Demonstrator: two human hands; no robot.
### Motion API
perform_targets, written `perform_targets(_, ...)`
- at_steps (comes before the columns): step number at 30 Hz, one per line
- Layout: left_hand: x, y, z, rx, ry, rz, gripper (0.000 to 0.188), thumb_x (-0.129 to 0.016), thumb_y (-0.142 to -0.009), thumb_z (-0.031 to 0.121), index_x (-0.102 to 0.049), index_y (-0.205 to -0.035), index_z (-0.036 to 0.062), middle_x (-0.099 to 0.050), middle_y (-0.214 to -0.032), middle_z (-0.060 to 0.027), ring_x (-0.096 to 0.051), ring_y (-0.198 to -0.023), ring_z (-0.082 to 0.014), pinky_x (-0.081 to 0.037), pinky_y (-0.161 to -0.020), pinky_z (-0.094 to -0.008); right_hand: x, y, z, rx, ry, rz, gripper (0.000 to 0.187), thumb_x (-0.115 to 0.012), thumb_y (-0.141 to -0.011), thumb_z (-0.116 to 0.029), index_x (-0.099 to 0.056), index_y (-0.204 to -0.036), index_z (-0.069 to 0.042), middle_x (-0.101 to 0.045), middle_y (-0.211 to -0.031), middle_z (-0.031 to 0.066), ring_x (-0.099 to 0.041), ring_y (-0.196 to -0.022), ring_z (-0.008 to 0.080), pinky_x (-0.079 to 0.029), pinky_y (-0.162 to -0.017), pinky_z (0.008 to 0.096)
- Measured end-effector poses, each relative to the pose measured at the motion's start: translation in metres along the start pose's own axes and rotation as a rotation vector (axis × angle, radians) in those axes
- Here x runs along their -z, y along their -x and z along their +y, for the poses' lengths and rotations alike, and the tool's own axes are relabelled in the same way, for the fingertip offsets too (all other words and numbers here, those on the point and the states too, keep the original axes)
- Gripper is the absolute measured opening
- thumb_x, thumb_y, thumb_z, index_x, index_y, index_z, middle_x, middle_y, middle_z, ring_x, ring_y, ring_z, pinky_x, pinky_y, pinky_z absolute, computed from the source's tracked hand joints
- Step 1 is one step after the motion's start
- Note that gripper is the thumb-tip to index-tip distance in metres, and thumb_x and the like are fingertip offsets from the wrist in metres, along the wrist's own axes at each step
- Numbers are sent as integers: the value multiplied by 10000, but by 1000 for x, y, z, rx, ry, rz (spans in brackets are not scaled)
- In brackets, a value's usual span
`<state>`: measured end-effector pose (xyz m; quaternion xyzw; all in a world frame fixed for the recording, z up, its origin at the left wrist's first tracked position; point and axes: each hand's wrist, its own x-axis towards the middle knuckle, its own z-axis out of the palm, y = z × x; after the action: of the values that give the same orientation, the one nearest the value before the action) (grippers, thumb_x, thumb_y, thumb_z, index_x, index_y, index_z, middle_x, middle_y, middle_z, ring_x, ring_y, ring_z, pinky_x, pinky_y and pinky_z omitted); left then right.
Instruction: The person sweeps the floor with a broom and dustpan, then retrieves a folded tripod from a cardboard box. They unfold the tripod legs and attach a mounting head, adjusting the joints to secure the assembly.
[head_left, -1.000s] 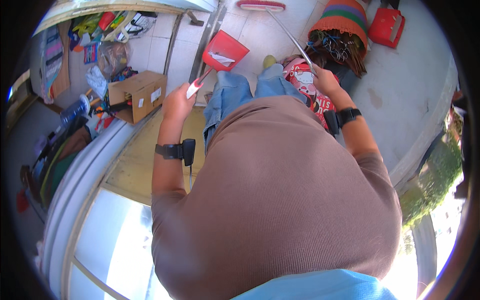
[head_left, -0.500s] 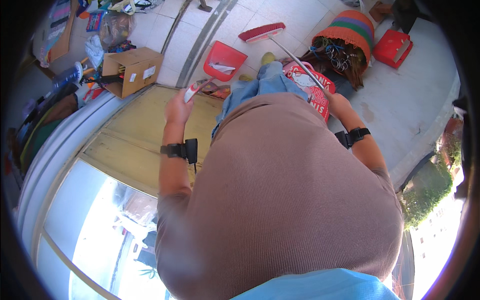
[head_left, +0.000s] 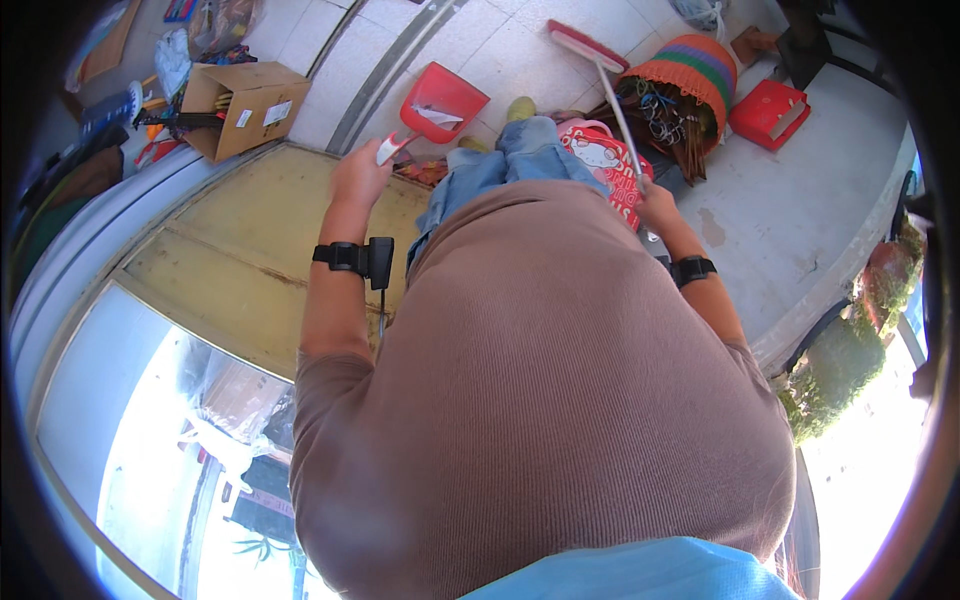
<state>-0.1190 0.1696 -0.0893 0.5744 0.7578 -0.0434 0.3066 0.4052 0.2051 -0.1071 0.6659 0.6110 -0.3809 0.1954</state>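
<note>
One dustpan (head_left: 447, 85) and one broom (head_left: 588, 44) are in use, one to each of your hands. The red dustpan lies ahead of your jeans (head_left: 462, 184), toward the left, over the tiled floor (head_left: 508, 45); you cannot tell from here whether its lip touches the tiles. It holds pale scraps (head_left: 438, 116), too bunched to count. Your left hand (head_left: 361, 172) is closed around its handle, the white end showing past your fingers. Your right hand (head_left: 657, 206) is wrapped around the broom's pale pole, and the red-bristled head is farther out, near the striped basket. You wear two black wristbands, one on your left wrist (head_left: 347, 257) and one on your right (head_left: 693, 269).

Just left of the pole is one red bag (head_left: 592, 152) with a cartoon print. Beyond it, one orange, green and purple basket (head_left: 692, 72) lies tipped with its mouth toward you, holding dark brown strips and a tangle of wiry loops. To its right, one red box (head_left: 766, 116) sits on the grey surface (head_left: 790, 225).

On your far left stands one open cardboard box (head_left: 252, 105) with two white labels; thin yellowish pieces show inside.
</note>
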Motion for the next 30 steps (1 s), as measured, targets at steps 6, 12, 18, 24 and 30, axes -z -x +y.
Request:
perform_targets(6, -3, 0, 2, -43, -34, 57, 219, -676, -809, 254, -598, -948, 104, -674, -878, -172, -641, -845, -395, -499, -713, -518, -9, 4, -35, 303, 40, -238, 320, -586, -863, -135, -600, -1152, 2, -662, -950, 276, -668, -933, 382, -511, -803, 424)
perform_targets(12, -9, 12, -14, -6, -39, 43, 249, -679, -812, 272, -588, -969, 102, -669, -904, -170, -637, -867, -389, -498, -719, -514, 17, 32, -51, 378, -276, -271, 458, -609, -836, -96, -595, -1293, -110, -676, -838, 179, -652, -735, 212, -515, -693, 334)
perform_targets(18, -13, 33, -33, 69, 49, 45, 310, -685, -804, 301, -624, -1072, 158, -675, -933, -172, -641, -881, -382, -504, -732, -493, 82, 66, -44, -123, -279, -342, 569, -534, -844, -42, -484, -1409, -90, -561, -734, 27, -536, -579, 133, -486, -569, 312)
perform_targets(24, 2, 42, -36, 114, 31, -7, 266, -683, -803, 272, -601, -1011, 128, -664, -902, -167, -635, -873, -387, -498, -722, -507, 64, 43, -33, 84, 22, -146, 504, -542, -848, -84, -518, -1351, -76, -642, -800, 179, -639, -743, 298, -508, -660, 392)
perform_targets(30, 0, 33, -19, 70, -54, -42, 265, -678, -811, 262, -602, -1030, 134, -665, -906, -160, -642, -881, -382, -506, -732, -501, 15, 15, -43, 364, 311, -292, 337, -579, -803, -38, -592, -1139, -17, -661, -932, 251, -643, -932, 410, -513, -784, 459)
